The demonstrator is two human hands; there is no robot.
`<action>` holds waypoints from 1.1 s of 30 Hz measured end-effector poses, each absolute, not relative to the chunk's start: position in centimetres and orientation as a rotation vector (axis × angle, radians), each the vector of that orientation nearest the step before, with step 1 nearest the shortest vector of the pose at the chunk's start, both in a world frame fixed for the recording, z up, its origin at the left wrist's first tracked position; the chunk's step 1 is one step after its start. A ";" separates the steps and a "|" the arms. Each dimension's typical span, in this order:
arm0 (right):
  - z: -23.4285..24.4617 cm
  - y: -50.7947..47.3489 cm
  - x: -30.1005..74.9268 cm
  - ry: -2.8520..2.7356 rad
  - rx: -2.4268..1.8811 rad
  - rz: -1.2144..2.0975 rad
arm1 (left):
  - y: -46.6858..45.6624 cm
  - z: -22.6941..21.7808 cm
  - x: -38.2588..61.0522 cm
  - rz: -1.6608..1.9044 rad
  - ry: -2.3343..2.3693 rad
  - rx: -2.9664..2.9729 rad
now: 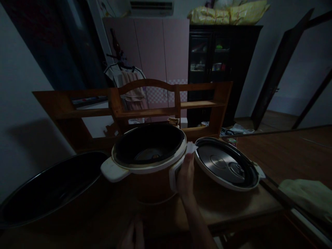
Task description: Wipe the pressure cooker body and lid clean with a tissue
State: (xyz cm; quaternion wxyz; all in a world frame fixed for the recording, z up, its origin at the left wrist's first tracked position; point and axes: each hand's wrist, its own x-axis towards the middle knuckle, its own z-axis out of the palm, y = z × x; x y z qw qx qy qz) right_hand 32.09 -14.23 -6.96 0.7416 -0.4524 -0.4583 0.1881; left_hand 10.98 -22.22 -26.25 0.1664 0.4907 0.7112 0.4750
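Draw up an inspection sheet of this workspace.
Surface: wooden tabletop, dimly lit, with a wooden shelf rack along its far edge.
Job's things: open cooker upright in the middle; large dark pot left of it; lid to its right, silvery underside up.
Clutter: pale cloth or bag at far right; small brown items behind the cooker.
Hands: right hand holds white tissue by the cooker's right handle; left hand low at the near edge, its grip too dark to tell.
Cables: thin cord near the air conditioner.
Surroundings: pink wardrobe, black cabinet.
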 end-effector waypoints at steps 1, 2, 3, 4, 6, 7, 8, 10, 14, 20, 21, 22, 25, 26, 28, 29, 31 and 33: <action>-6.9 -14.1 32.2 -1.007 -0.991 0.404 | -22.2 -26.2 11.0 1.356 2.021 1.409; -6.9 -14.1 32.2 -1.015 -0.990 0.390 | -22.2 -26.2 11.1 1.364 2.021 1.427; -7.0 -14.2 32.0 -1.024 -0.991 0.373 | -22.3 -26.1 11.2 1.377 2.023 1.451; -7.1 -14.4 31.8 -1.029 -0.991 0.357 | -22.4 -25.9 11.3 1.394 2.031 1.474; -7.4 -15.0 31.1 -1.018 -0.979 0.344 | -22.6 -25.6 11.5 1.426 2.060 1.497; -7.4 -15.3 30.8 -1.003 -0.970 0.347 | -22.7 -25.5 11.7 1.438 2.076 1.498; -7.5 -15.7 30.4 -0.985 -0.958 0.353 | -22.8 -25.3 11.8 1.447 2.092 1.492; -7.6 -16.5 29.8 -0.957 -0.941 0.376 | -23.0 -25.1 12.2 1.460 2.115 1.478; -8.2 -17.9 28.7 -0.969 -0.961 0.427 | -23.4 -24.9 12.9 1.473 2.139 1.501; -9.9 -18.6 28.6 -1.357 -1.073 0.198 | -23.6 -25.1 12.7 1.480 2.093 1.534; -10.2 -18.7 28.9 -1.401 -1.085 0.172 | -23.6 -25.2 12.5 1.462 2.078 1.564; -10.4 -18.7 29.2 -1.443 -1.096 0.151 | -23.6 -25.4 12.2 1.447 2.073 1.586; -10.9 -18.9 30.6 -1.596 -1.114 0.076 | -23.5 -25.6 11.8 1.433 2.093 1.613; -11.0 -19.0 31.2 -1.651 -1.107 0.049 | -23.5 -25.5 11.8 1.425 2.092 1.617; -11.1 -19.1 32.4 -1.737 -1.086 0.000 | -23.5 -25.2 11.9 1.413 2.078 1.619; -11.2 -19.2 32.9 -1.771 -1.074 -0.018 | -23.5 -25.0 12.0 1.411 2.064 1.625; -11.5 -19.3 33.7 -1.818 -1.059 -0.034 | -23.4 -24.6 12.2 1.409 2.046 1.637; -12.2 -19.5 34.2 -1.859 -1.059 -0.040 | -23.4 -24.2 12.3 1.404 2.051 1.645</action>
